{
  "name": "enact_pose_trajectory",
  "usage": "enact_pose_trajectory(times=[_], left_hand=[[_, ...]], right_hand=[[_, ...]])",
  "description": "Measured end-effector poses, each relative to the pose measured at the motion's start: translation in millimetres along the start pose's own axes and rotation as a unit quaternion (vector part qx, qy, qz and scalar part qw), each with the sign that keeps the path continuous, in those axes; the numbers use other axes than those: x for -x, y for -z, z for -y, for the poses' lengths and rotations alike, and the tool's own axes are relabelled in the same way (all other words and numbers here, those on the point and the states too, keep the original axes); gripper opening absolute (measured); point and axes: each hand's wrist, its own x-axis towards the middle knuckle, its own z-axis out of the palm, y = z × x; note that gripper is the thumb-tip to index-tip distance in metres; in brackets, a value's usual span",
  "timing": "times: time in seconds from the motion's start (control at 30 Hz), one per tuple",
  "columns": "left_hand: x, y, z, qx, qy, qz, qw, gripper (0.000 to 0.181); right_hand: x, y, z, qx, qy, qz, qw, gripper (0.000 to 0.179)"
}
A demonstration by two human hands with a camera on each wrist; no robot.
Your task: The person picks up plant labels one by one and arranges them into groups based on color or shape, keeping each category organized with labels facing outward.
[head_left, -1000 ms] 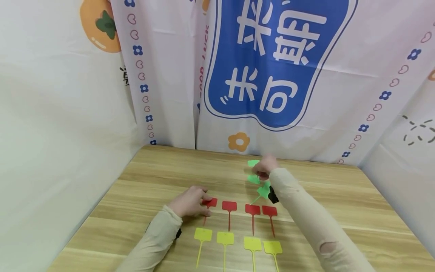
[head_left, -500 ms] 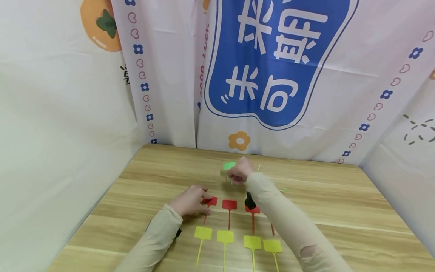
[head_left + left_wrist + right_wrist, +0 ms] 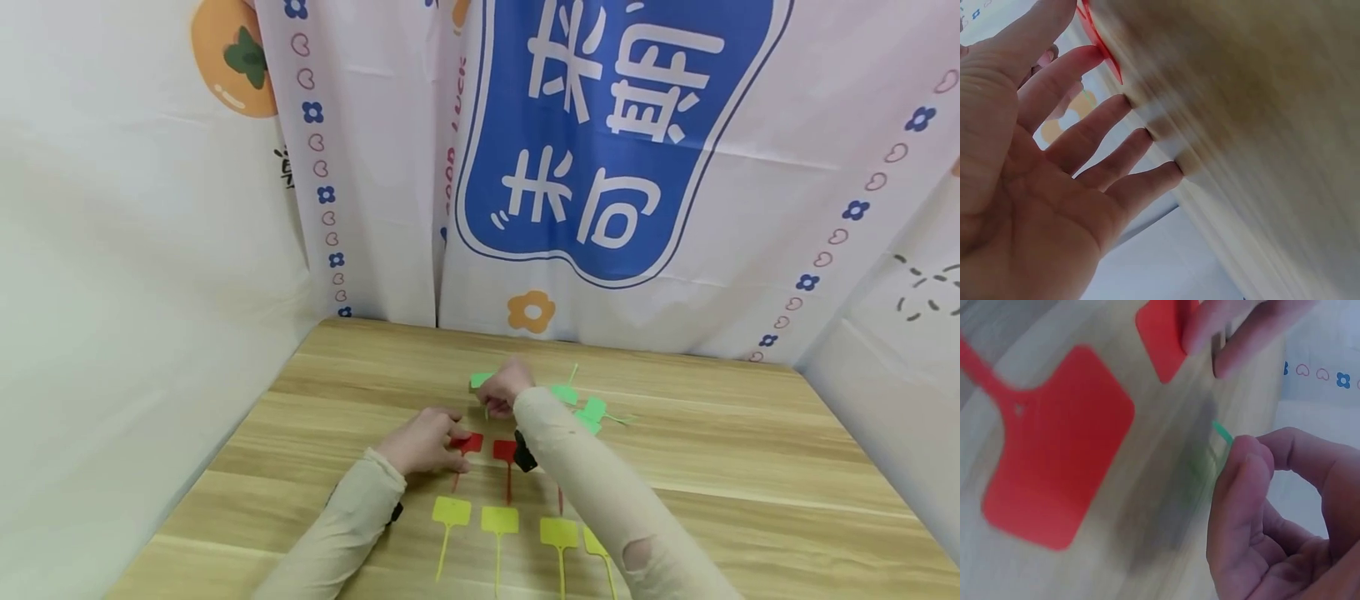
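My right hand (image 3: 506, 390) pinches a green T-shaped plant label (image 3: 482, 381) by its thin stem, low over the back of the table. In the right wrist view, thumb and forefinger close round the stem (image 3: 1222, 432); the rest of the label is hidden. My left hand (image 3: 420, 444) rests on the table, its fingers spread and nearly straight. Its thumb and forefinger touch a red plant label (image 3: 471, 443) at the left end of the red row. Beside it lies another red label (image 3: 506, 451), and the right arm covers more of that row.
Several more green labels (image 3: 564, 393) lie jumbled to the right of the right hand. A row of yellow labels (image 3: 452, 511) runs nearer the front, the rightmost partly behind the sleeve (image 3: 600, 492). A printed curtain (image 3: 390, 250) hangs along the table's back edge.
My right hand has moved left from the green pile, bringing a green label to a spot behind the red row. The left hand has stayed at the leftmost red label.
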Motion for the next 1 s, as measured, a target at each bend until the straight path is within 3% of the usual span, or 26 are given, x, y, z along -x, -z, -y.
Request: enact_pose_trajectory(times=[0.63,1.0], left_hand=[[1.3,-0.4,-2.0,-0.011,-0.011,0.0,0.9999,0.042],[1.3,0.9,-0.8,-0.019,-0.012,0.002,0.9997,0.043]], right_hand=[[-13.6,-12,-8,0.002,-0.049,0.009,0.9988,0.006],[-17.6,-19,-11,-0.005,-0.052,0.01,0.9986,0.005]])
